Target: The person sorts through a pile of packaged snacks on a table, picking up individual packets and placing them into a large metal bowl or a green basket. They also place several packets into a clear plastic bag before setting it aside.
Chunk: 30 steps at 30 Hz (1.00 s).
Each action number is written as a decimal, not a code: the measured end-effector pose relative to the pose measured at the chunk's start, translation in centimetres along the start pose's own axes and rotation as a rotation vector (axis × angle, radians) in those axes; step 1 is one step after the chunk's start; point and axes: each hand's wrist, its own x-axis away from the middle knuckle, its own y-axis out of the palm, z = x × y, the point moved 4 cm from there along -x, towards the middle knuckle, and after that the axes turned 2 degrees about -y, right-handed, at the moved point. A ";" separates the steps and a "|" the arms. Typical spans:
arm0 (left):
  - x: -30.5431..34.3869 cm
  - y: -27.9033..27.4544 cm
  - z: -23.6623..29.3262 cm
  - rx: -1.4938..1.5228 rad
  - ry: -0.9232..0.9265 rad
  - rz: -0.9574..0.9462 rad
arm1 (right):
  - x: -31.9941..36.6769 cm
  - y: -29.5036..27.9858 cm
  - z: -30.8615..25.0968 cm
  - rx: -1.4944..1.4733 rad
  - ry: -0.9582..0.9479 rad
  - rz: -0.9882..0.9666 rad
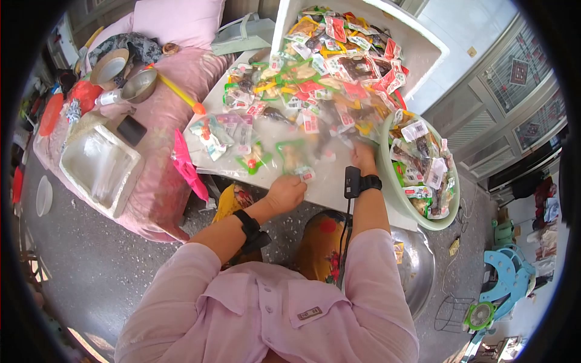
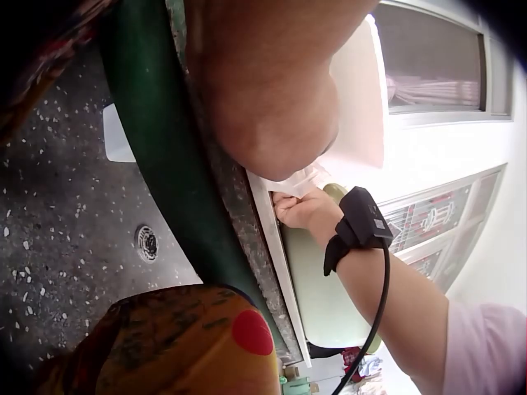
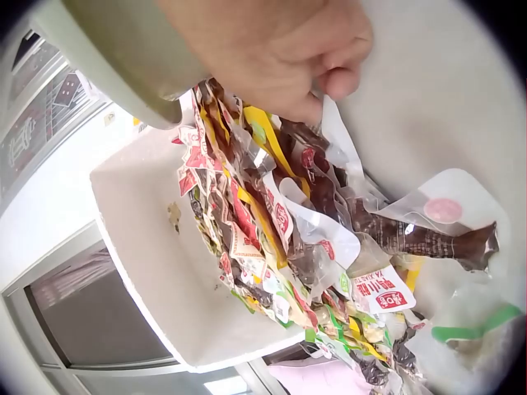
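My left hand (image 1: 287, 193) is at the table's front edge, fingers curled at the corner of a green-edged clear snack packet (image 1: 295, 156), which is blurred. In the left wrist view the heel of that hand (image 2: 272, 107) hides its fingers. Beside the green tub, my right hand (image 1: 364, 156) reaches low over the table. The right wrist view shows its thumb and fingers pinching the corner of a clear snack packet (image 3: 340, 140). Dark meat packets (image 3: 412, 239) lie just below these fingers, some with white and red labels.
A white foam box (image 1: 417, 33) lies tipped at the back, packets spilling onto the white tabletop (image 1: 212, 162). The pale green tub (image 1: 387, 175) at the right holds several packets. At left, another foam box (image 1: 78, 163) sits on a pink-covered bed (image 1: 181, 85). A metal basin (image 1: 420, 266) is below right.
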 end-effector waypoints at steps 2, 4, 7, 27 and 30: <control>0.0 0.0 0.0 -0.009 0.006 0.007 | -0.7 -0.1 0.4 0.016 -0.034 -0.034; -0.1 -0.1 0.2 -0.013 0.012 0.019 | 1.0 0.6 -0.6 0.040 -0.046 -0.045; -0.1 -0.1 0.2 -0.006 0.022 0.018 | 4.0 1.3 -1.7 -0.033 0.165 -0.022; 0.0 0.1 0.0 -0.006 0.039 0.033 | 10.2 0.1 -5.9 1.058 -0.670 -0.040; 0.1 0.2 0.0 -0.011 0.034 0.026 | 11.1 4.6 -6.8 0.307 -0.180 -0.148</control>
